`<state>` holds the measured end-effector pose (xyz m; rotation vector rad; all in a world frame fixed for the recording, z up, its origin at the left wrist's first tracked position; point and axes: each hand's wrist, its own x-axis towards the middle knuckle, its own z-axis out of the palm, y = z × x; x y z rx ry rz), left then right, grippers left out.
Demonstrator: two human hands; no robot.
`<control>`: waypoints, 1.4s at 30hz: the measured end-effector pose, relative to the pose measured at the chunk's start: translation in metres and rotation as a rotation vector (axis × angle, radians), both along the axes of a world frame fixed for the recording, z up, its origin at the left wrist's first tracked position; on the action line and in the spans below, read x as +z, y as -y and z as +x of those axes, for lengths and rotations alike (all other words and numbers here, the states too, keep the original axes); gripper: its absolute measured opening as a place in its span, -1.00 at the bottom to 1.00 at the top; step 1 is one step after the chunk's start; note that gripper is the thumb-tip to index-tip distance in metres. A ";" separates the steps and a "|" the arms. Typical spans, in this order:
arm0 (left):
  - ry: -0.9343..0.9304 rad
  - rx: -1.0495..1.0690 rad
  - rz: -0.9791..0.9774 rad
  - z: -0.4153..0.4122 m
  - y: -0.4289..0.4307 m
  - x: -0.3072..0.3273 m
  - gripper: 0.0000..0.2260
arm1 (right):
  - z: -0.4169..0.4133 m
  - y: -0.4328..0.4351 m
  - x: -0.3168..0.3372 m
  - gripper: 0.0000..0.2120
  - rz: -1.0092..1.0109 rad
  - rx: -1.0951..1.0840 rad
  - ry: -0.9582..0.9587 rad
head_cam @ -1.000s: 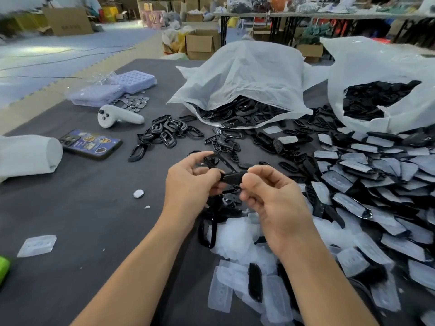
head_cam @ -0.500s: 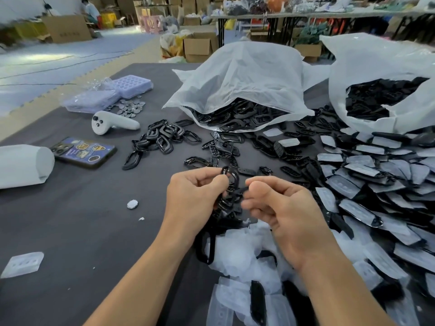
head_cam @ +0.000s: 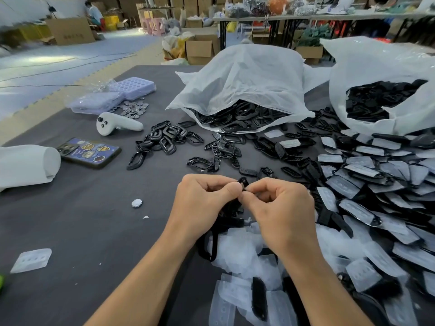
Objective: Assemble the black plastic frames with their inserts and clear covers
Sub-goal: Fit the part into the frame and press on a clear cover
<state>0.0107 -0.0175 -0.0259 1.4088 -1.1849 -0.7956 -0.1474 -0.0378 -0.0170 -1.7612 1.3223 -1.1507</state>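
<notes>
The left hand (head_cam: 202, 198) and right hand (head_cam: 280, 205) both pinch a small black frame (head_cam: 243, 182), perhaps half-seated, so an uneven grip may let it spring onto the worktop (head_cam: 82, 220)

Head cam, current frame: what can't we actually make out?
Head view: black part pinched by left hand and right hand; fingers hide its shape and whether an insert is seated.
Head view: green object, cut off by the left edge.
Head view: white bag covers most of its black frames.
</notes>
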 end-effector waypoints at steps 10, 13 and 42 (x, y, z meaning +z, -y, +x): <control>-0.135 -0.241 0.066 0.008 0.000 0.008 -0.77 | 0.008 -0.002 0.000 -0.90 -0.162 -0.091 0.006; -0.068 -0.207 0.086 0.003 -0.002 0.004 -0.78 | 0.009 -0.003 -0.004 -0.88 -0.168 -0.097 -0.005; -0.360 -0.098 0.195 -0.010 0.001 0.004 -0.81 | 0.012 -0.003 0.001 -0.86 -0.016 -0.106 0.014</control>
